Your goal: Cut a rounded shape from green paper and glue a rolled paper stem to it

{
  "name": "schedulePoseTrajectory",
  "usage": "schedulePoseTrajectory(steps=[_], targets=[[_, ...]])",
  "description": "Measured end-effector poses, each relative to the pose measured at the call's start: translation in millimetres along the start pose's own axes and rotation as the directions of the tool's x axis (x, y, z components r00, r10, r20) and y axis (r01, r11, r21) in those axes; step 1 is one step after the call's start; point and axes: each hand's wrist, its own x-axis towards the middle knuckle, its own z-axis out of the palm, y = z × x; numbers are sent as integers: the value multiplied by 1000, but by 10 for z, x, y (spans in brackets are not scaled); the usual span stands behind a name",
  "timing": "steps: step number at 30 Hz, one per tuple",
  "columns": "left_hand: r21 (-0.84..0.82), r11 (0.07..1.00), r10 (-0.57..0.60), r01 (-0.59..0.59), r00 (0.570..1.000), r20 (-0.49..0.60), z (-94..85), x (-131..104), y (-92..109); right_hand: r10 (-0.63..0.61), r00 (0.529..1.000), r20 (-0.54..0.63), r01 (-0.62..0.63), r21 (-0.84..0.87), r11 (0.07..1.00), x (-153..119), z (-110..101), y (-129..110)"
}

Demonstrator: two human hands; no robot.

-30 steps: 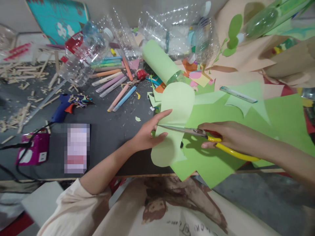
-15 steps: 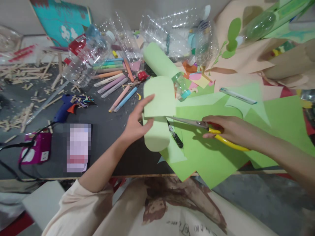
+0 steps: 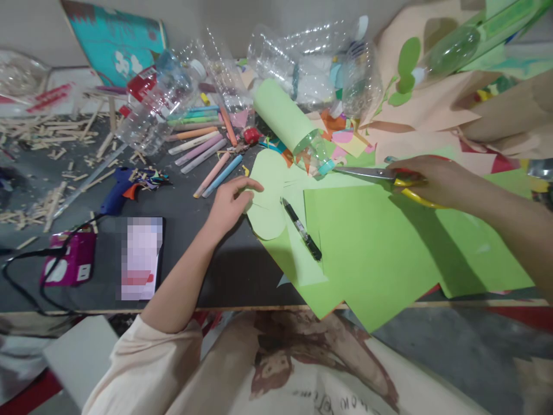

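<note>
A pale green paper cutout (image 3: 268, 199) with rounded ends lies on the table, short cut lines showing at both its sides. My left hand (image 3: 233, 202) rests at its left edge, fingers stretched loosely over the paper and thumb apart from them. Raised over the green sheets, my right hand (image 3: 427, 176) grips scissors (image 3: 367, 173) with yellow handles, blades pointing left. A black pen (image 3: 302, 230) lies just right of the cutout. Under it and to the right spread bright green paper sheets (image 3: 380, 248).
Behind the cutout lies a bottle wrapped in green paper (image 3: 285, 115). Several markers (image 3: 203, 150), a blue glue gun (image 3: 116, 193), a phone (image 3: 140, 259) and wooden stick pieces (image 3: 47, 132) are on the left. Clear plastic bottles (image 3: 319, 40) and brown paper (image 3: 423, 98) fill the back.
The cutout, folded or bent up in my left hand before, now lies flat on the table. My right hand has moved the scissors up and to the right, away from the paper.
</note>
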Motion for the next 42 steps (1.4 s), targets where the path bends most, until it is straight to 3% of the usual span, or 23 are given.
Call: schedulePoseTrajectory(steps=[4, 7, 11, 14, 17, 23, 30, 34, 36, 39, 42], targets=[[140, 990, -12, 27, 994, -105, -13, 18, -8, 18, 1000, -23, -19, -19, 1000, 62, 23, 172], [254, 965, -18, 61, 986, -166, 5, 19, -36, 19, 999, -35, -20, -28, 999, 56, -10, 170], [283, 959, 59, -3, 980, -189, 38, 14, -96, 35, 991, -128, -51, -124, 991, -56, -131, -149], [301, 952, 111, -51, 976, -186, 45, 16, -147, -43, 987, -153, 29, -87, 996, -121, -159, -453], [342, 938, 131, -59, 973, -192, 4, 24, -193, -128, 981, -143, 120, -62, 991, -114, -83, -644], [366, 930, 96, 9, 959, -267, -111, 58, -286, -308, 945, -111, 301, -71, 951, -17, 170, -801], [267, 963, 94, -40, 976, -194, -68, 70, -299, -255, 958, -134, 255, -18, 967, 87, 390, -837], [170, 984, 88, -55, 977, -195, -106, 83, -329, -223, 966, -130, 231, 44, 972, 147, 395, -793], [199, 978, 98, -60, 978, -186, -110, 86, -352, -226, 965, -135, 238, 81, 968, 156, 367, -822], [328, 941, 144, -85, 977, -160, -70, 70, -377, -207, 970, -125, 226, 169, 959, 116, 350, -1022], [442, 889, 182, -117, 978, -106, -8, 37, -379, -185, 981, -54, 193, 246, 950, 14, 422, -1396]])
